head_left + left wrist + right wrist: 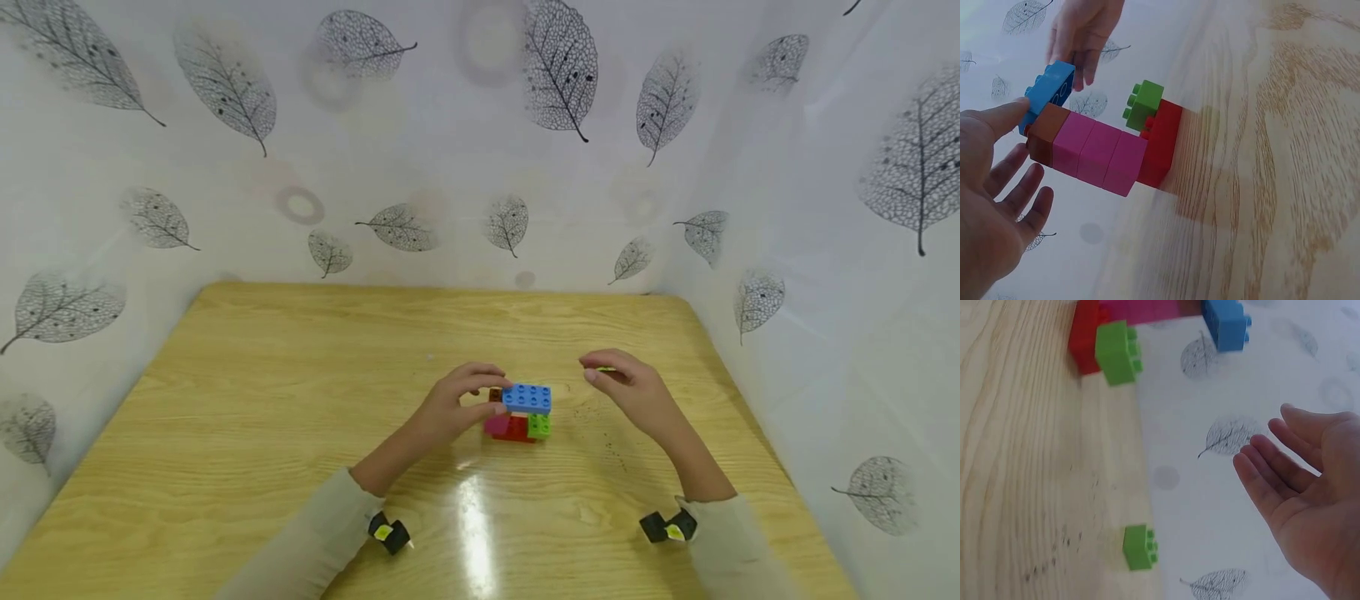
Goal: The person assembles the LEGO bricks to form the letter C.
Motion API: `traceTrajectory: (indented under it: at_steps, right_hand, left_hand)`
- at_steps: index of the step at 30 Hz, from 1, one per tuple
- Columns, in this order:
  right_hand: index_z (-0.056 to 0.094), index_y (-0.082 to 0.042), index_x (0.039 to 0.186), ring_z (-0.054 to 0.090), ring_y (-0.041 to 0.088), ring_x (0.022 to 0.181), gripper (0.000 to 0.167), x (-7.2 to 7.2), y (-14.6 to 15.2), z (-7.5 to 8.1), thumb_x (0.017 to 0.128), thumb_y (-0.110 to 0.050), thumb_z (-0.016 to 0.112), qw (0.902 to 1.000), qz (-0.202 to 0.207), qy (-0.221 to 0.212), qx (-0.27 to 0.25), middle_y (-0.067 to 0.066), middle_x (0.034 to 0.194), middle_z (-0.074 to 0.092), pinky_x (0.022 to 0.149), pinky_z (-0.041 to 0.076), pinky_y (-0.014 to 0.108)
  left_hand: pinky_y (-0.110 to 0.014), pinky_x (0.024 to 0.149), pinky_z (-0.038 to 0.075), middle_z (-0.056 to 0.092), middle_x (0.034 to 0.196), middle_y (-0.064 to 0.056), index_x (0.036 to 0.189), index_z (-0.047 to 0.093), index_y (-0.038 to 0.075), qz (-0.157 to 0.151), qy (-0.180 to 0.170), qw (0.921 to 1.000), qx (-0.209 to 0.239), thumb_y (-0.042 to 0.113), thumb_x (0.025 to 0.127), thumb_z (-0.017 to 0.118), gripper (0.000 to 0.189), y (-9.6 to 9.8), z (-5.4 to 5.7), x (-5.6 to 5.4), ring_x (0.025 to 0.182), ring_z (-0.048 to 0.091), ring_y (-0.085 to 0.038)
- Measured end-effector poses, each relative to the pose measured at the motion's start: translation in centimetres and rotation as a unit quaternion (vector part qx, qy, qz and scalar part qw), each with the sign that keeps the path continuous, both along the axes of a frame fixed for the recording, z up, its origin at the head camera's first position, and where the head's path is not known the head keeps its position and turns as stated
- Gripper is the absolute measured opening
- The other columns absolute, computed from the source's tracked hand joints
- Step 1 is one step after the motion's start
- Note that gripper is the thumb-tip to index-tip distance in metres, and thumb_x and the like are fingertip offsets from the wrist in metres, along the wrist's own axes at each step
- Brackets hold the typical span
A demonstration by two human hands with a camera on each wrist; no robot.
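With thumb and index finger at its left end, my left hand (457,407) pinches a blue building brick (529,400) atop a block structure. Under the blue brick's end is a brown brick (1049,132), on a column of pink bricks (1096,150). The column rises from a long red brick (1161,145), whose other end carries a green brick (1145,105). The blue brick juts out to the right above that green one. My right hand (632,390) hovers to the right, fingers loosely bent and holding nothing. Below it on the table is a small green brick (1139,547), mostly hidden in the head view.
The wooden table (300,375) has dark specks (615,450) right of the structure. A white leaf-patterned covering (450,150) surrounds the table at the back and sides. Dark devices are strapped at both wrists, the left device (388,533) and right device (667,527).
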State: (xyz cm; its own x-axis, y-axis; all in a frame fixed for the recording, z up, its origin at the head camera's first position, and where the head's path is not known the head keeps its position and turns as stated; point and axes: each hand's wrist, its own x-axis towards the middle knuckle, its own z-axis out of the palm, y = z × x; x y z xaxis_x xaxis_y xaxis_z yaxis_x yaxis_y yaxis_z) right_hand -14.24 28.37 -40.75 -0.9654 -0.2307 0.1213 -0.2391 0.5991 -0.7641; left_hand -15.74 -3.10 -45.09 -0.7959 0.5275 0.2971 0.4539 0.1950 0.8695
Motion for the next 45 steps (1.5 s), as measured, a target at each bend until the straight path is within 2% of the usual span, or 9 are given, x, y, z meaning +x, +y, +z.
traceTrajectory:
  at_steps: [6, 13, 15, 18, 20, 22, 30, 38, 45]
  right_hand:
    - [0.066, -0.015, 0.130, 0.062, 0.012, 0.114, 0.039, -0.6, 2.2, -0.8, 0.101, -0.041, 0.059, 0.9994, -0.017, -0.028, 0.009, 0.002, 0.133, 0.063, 0.090, 0.052, 0.018]
    - [0.065, -0.008, 0.132, 0.062, 0.028, 0.118, 0.037, -2.4, 4.2, -1.9, 0.103, -0.030, 0.060, 0.9991, -0.006, -0.018, 0.038, 0.011, 0.133, 0.063, 0.091, 0.050, 0.017]
    - [0.064, -0.004, 0.132, 0.061, 0.033, 0.120, 0.035, -3.0, 4.7, -2.3, 0.102, -0.022, 0.062, 0.9984, 0.002, -0.013, 0.055, 0.015, 0.133, 0.063, 0.094, 0.053, 0.024]
    - [0.062, 0.001, 0.132, 0.059, 0.038, 0.121, 0.035, -3.9, 5.3, -2.8, 0.100, -0.012, 0.063, 0.9969, 0.016, -0.013, 0.076, 0.019, 0.134, 0.061, 0.097, 0.054, 0.040]
    - [0.061, 0.002, 0.133, 0.057, 0.041, 0.123, 0.035, -4.5, 5.7, -3.2, 0.099, -0.008, 0.063, 0.9957, 0.028, -0.017, 0.087, 0.020, 0.135, 0.059, 0.099, 0.051, 0.050]
    - [0.060, 0.001, 0.134, 0.055, 0.042, 0.126, 0.036, -5.1, 6.1, -3.6, 0.099, -0.008, 0.063, 0.9946, 0.038, -0.027, 0.093, 0.021, 0.138, 0.057, 0.102, 0.048, 0.054]
    - [0.060, -0.001, 0.136, 0.051, 0.045, 0.131, 0.040, -7.3, 6.8, -5.1, 0.096, -0.006, 0.066, 0.9893, 0.070, -0.054, 0.116, 0.023, 0.143, 0.054, 0.108, 0.043, 0.057]
    - [0.059, -0.002, 0.137, 0.049, 0.045, 0.134, 0.044, -7.8, 7.0, -5.4, 0.094, -0.005, 0.069, 0.9874, 0.092, -0.083, 0.098, 0.023, 0.143, 0.055, 0.110, 0.040, 0.057]
    - [0.061, -0.003, 0.135, 0.048, 0.045, 0.136, 0.044, -8.1, 6.9, -5.8, 0.092, -0.006, 0.071, 0.9863, 0.088, -0.091, 0.106, 0.023, 0.142, 0.056, 0.112, 0.038, 0.057]
  left_hand:
    - [-0.053, 0.096, 0.051, 0.061, 0.135, -0.002, 0.117, 0.075, 0.020, 0.003, -0.001, 0.9999, -0.011, 0.020, 0.094, 0.073, 0.023, 0.0, 0.1, 0.0, 0.125, 0.052, -0.023]
    - [-0.051, 0.096, 0.047, 0.066, 0.134, 0.000, 0.116, 0.075, 0.021, 0.003, 0.012, 0.9999, -0.009, 0.021, 0.092, 0.075, 0.024, 0.2, 0.0, 0.0, 0.123, 0.049, -0.019]
    - [-0.051, 0.100, 0.044, 0.066, 0.134, 0.000, 0.116, 0.075, 0.021, 0.004, 0.012, 0.9999, -0.005, 0.021, 0.091, 0.076, 0.024, 0.3, -0.2, 0.1, 0.124, 0.048, -0.019]
    - [-0.050, 0.105, 0.039, 0.067, 0.133, 0.001, 0.114, 0.075, 0.022, 0.009, 0.006, 0.9999, -0.002, 0.022, 0.091, 0.076, 0.024, 0.3, -0.2, 0.2, 0.127, 0.047, -0.018]
    - [-0.052, 0.104, 0.040, 0.067, 0.133, 0.000, 0.114, 0.075, 0.022, 0.012, 0.004, 0.9999, 0.000, 0.022, 0.091, 0.076, 0.024, 0.3, -0.3, 0.2, 0.127, 0.047, -0.019]
    - [-0.053, 0.103, 0.042, 0.067, 0.132, 0.002, 0.114, 0.075, 0.022, 0.015, -0.003, 0.9999, 0.001, 0.022, 0.091, 0.076, 0.023, 0.4, -0.3, 0.2, 0.126, 0.047, -0.019]
    - [-0.058, 0.100, 0.045, 0.065, 0.132, 0.008, 0.114, 0.076, 0.023, 0.027, -0.035, 0.9990, 0.007, 0.022, 0.092, 0.075, 0.023, 0.5, -0.2, 0.4, 0.125, 0.046, -0.019]
    - [-0.058, 0.098, 0.043, 0.064, 0.132, 0.009, 0.114, 0.076, 0.024, 0.025, -0.036, 0.9990, 0.010, 0.024, 0.093, 0.074, 0.021, 0.6, -0.2, 0.4, 0.123, 0.046, -0.018]
    - [-0.057, 0.097, 0.044, 0.065, 0.131, 0.008, 0.113, 0.076, 0.022, 0.027, -0.040, 0.9988, 0.010, 0.023, 0.092, 0.075, 0.020, 0.7, -0.2, 0.5, 0.122, 0.046, -0.018]
